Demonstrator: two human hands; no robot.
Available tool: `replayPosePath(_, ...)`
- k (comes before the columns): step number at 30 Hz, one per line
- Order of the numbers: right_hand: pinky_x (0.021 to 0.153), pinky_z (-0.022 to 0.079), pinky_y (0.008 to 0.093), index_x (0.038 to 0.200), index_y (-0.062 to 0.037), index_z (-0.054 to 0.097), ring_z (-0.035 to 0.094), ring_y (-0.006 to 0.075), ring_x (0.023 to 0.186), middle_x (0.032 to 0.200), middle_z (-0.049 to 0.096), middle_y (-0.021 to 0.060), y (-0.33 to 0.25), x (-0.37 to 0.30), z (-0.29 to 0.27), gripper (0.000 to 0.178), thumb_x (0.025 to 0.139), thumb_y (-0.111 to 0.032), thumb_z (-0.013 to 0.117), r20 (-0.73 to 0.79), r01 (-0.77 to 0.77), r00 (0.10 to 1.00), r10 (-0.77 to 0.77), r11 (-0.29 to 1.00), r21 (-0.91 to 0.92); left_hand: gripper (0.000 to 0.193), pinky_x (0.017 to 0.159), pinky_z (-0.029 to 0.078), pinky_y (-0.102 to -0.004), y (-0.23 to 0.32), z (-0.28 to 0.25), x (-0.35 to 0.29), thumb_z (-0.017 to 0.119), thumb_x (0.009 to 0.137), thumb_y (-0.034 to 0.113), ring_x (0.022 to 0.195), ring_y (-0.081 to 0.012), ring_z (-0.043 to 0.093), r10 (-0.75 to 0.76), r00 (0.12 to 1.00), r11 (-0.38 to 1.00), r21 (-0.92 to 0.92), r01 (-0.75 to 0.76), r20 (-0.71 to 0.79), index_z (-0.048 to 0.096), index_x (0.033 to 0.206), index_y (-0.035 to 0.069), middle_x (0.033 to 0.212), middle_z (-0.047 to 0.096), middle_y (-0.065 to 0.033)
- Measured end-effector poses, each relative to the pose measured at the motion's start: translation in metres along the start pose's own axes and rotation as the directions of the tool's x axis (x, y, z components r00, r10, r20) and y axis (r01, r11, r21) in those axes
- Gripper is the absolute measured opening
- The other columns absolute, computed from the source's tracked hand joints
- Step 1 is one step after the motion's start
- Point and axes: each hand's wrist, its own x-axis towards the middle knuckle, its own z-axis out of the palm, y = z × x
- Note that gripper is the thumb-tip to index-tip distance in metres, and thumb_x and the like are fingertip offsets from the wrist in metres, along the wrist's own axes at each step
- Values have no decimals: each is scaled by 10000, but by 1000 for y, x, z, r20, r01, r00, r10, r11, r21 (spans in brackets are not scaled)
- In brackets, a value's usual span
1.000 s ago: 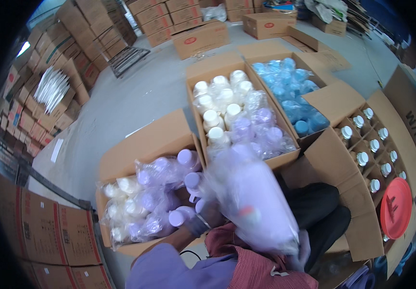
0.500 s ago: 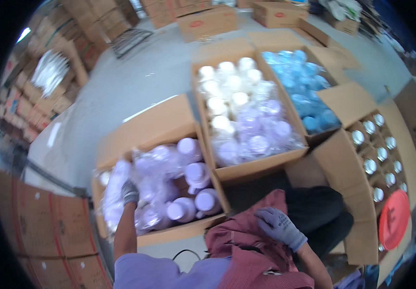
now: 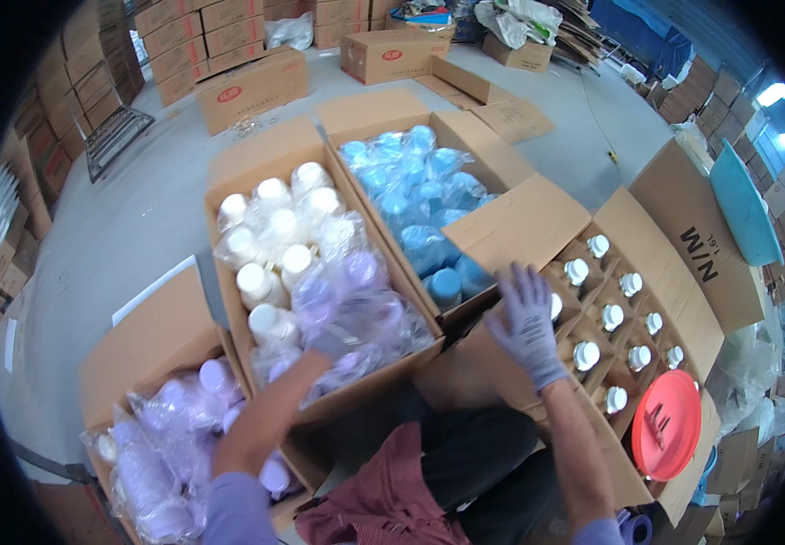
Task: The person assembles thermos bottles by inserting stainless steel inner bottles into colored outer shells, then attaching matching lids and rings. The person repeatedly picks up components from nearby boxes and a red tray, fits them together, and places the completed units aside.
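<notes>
My left hand (image 3: 338, 338), in a grey glove and blurred, is over the middle carton (image 3: 370, 386), among purple bottles (image 3: 360, 270) in clear plastic. Its fingers are too smeared to show whether they hold anything. White-capped bottles (image 3: 274, 324) fill the other end of that carton. My gloved right hand (image 3: 528, 331) is open, fingers spread, at the near edge of a divided carton (image 3: 583, 400); I cannot tell whether it touches the cardboard. Silver-capped bottles (image 3: 586, 355) stand in its compartments. A red round dish (image 3: 666, 425) with small dark pieces lies on its near corner.
Blue bottles (image 3: 424, 195) in plastic fill a carton behind my hands, its flap (image 3: 519, 222) sticking out to the right. Purple wrapped bottles (image 3: 152, 468) crowd a carton at lower left. A light-blue basin (image 3: 745, 204) leans at right. Stacked cartons (image 3: 229, 27) stand farther back.
The view has swung right. My left hand has left the lower-left carton for the middle one. My right hand has lifted from my lap to the divided carton, fingers now spread.
</notes>
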Motion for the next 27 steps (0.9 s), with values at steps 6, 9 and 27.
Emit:
replayPosePath(6, 1129, 276, 563, 1391, -66, 456, 388, 393, 1344, 1432, 425, 202, -17, 16, 2, 692, 799, -324, 701, 98, -44, 994, 39, 997, 58, 440, 927, 503, -455, -26, 172, 153, 594, 859, 222, 1155, -392, 579, -456, 889, 816, 420, 397, 47, 549, 1284, 114, 1280, 538, -188)
replayPosePath(9, 1138, 270, 560, 1412, -64, 426, 363, 406, 1361, 1452, 392, 210, 2, 10, 1, 743, 780, -320, 721, -28, -180, 982, 188, 969, 171, 633, 943, 510, -499, -13, 153, 168, 636, 831, 259, 1144, -439, 594, -411, 878, 864, 414, 288, 246, 439, 1421, 139, 1354, 492, -202)
replayPosePath(27, 1173, 252, 484, 1453, -35, 381, 275, 371, 1448, 1545, 302, 224, -58, -24, -32, 819, 795, -355, 747, -150, -10, 893, 425, 352, 936, 763, 985, 501, -467, 117, -133, -152, 625, 911, 470, 1249, -305, 531, -407, 879, 426, -903, -57, -247, 335, 1464, 32, 1385, 490, -140)
